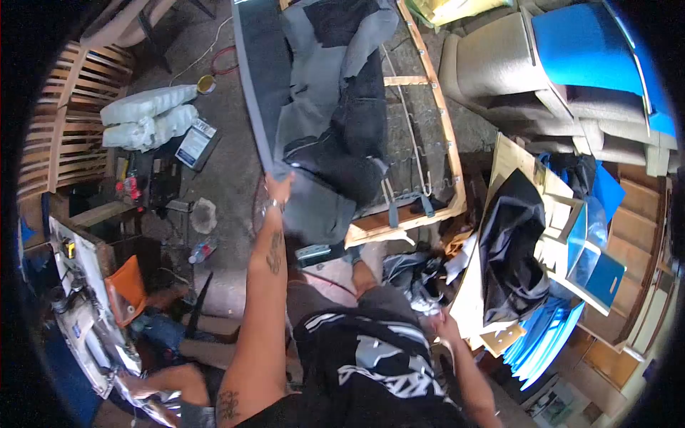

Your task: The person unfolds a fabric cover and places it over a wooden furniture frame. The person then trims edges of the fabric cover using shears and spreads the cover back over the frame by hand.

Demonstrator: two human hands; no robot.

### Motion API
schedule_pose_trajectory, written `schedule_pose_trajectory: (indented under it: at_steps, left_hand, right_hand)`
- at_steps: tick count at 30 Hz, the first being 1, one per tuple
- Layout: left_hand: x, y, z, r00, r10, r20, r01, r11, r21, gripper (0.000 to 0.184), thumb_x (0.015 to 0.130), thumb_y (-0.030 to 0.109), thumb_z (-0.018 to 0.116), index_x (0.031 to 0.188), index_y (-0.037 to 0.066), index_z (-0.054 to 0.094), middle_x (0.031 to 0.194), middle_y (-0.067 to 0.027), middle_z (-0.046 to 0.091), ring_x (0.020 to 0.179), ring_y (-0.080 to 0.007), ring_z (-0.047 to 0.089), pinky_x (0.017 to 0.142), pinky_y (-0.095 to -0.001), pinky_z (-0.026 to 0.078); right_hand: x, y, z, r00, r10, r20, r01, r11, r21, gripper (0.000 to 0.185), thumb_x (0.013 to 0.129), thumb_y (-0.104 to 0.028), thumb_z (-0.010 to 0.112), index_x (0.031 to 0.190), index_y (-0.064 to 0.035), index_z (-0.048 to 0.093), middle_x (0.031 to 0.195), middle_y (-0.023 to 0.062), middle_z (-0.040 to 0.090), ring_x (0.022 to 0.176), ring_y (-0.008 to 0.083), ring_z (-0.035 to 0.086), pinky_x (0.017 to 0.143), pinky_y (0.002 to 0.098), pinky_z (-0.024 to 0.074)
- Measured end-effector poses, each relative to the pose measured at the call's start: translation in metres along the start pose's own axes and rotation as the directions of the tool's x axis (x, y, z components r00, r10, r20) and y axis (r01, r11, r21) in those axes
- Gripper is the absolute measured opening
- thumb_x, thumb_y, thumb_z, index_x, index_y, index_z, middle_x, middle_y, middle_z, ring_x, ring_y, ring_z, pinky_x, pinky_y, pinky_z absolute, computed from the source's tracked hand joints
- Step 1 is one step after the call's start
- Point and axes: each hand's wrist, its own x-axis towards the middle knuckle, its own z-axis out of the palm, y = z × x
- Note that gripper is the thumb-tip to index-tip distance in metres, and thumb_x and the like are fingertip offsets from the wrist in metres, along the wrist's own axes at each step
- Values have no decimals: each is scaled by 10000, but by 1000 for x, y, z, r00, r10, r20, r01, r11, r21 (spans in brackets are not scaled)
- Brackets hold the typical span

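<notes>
My left hand (pixel 280 188) is closed on the near corner of grey upholstery fabric (pixel 314 203) along the padded edge of a large furniture frame. Dark and light grey cloth lies bunched over that frame, and its bare wooden rail (pixel 442 121) with staples shows on the right. Low on my right side, my right hand (pixel 447 325) has its fingers curled beside a wooden board (pixel 464 314). Whatever may be in those fingers is too blurred to make out. Black sheeting (pixel 510 250) is draped over the board, and crumpled black and clear plastic (pixel 421 278) lies near the hand.
Another person's arm (pixel 168 385) reaches in at lower left, beside an orange piece (pixel 126 289). White wrapped bundles (pixel 150 114) and a slatted wooden panel (pixel 85 121) stand left. A beige sofa (pixel 492 57) with blue covering is at upper right; blue sheets (pixel 546 335) lie below.
</notes>
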Motion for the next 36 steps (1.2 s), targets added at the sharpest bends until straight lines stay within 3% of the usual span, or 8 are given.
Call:
schedule_pose_trajectory:
  at_steps: [5,8,16,22,27,30,33,36]
  left_hand:
    - [72,2,83,995,55,-84,-52,998,42,744,655,436,724,1187,-34,498,1221,-239,500,1136,-332,483,960,-398,372]
    - [45,21,107,961,274,14,-273,960,-63,514,733,360,682,1037,-36,563,1034,-210,598,962,-325,566,831,-397,436]
    - [-309,110,160,401,517,756,-800,600,13,294,731,241,624,912,27,535,916,-178,551,829,-371,560,689,-442,450]
    - [-352,105,114,451,731,512,-784,599,-165,354,711,81,595,1055,43,522,974,-146,568,865,-341,578,734,-407,471]
    - [-340,77,70,616,777,130,-781,624,-29,488,611,51,646,1079,132,536,907,-72,557,821,-271,544,722,-376,421]
    - [-297,42,47,625,779,52,-779,619,96,423,577,60,647,991,121,586,949,-76,557,943,-292,502,782,-392,378]
    - [-279,37,-5,676,725,-135,-716,689,114,332,577,54,640,904,96,603,959,-98,569,936,-316,520,819,-389,383]
    - [-290,61,-70,578,791,-203,-813,580,-56,302,589,-1,601,886,54,591,965,-123,600,919,-303,570,774,-366,441]
  right_hand:
    - [-24,153,-47,996,10,-83,25,911,411,370,832,-197,613,1143,-20,516,817,49,588,688,112,539,605,241,435]
    - [-12,179,-46,993,75,-89,-62,988,144,370,837,-193,606,1110,36,508,820,53,598,678,122,552,625,256,459]
    - [51,-149,-73,939,-343,14,282,793,539,605,898,-275,531,1355,-50,206,1038,110,561,827,167,588,609,260,490]
    - [36,-223,-71,744,-612,-269,660,736,151,285,870,-295,575,843,-11,563,677,25,572,552,88,505,475,224,398]
    - [-56,-265,-96,926,-289,-243,330,308,892,292,880,-333,556,820,-47,563,747,19,589,495,77,516,349,207,347]
    - [-150,-273,-142,753,-515,-408,483,13,875,375,900,-284,500,1178,-32,493,1118,125,570,1006,253,558,883,413,436]
    - [-212,-234,-208,633,-484,-605,605,-179,776,412,915,-297,448,1230,-33,467,1203,134,534,1074,260,536,941,430,410]
    - [-272,-198,-246,345,51,-937,925,-189,330,512,881,-402,451,1249,-46,451,1269,156,459,1145,310,457,963,489,354]
